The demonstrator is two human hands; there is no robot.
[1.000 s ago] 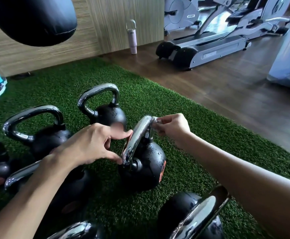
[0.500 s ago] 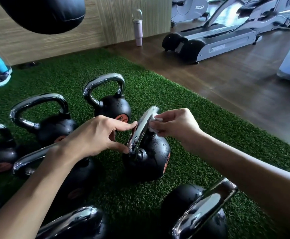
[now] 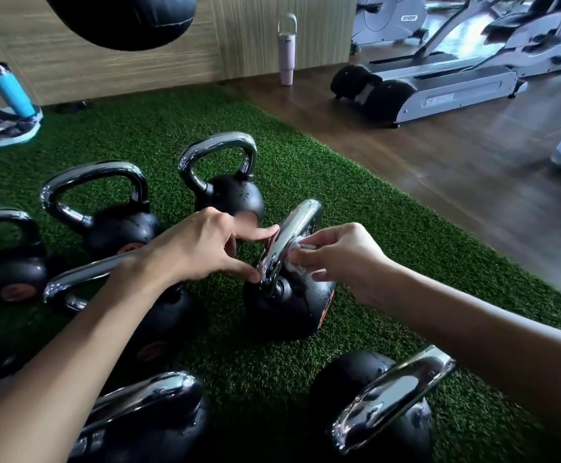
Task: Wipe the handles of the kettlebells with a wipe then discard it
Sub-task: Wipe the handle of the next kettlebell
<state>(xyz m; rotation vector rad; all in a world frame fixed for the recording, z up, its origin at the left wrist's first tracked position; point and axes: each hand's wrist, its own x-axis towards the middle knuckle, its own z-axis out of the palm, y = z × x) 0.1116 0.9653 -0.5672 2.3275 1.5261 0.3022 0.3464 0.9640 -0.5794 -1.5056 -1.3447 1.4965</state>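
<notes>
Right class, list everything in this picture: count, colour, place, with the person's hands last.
turf: one patch, green, beside the wooden floor
kettlebells: at least seven, black with chrome handles, on the turf
wipe: one, white, against the middle kettlebell's handle
punching bag: one, black, hanging top left
pink bottle: one, pale pink, by the wall
blue bottle: one, blue, far left
exercise machines: at least two, grey, top right
left hand: one, fingertips on that handle
right hand: one, pinching the wipe

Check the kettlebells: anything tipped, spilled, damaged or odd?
Nothing tipped or damaged. Droplets speckle the body of the kettlebell being wiped, upright on the turf. The right hand pinches the wipe against its handle; the left hand touches the handle's other side.
</notes>
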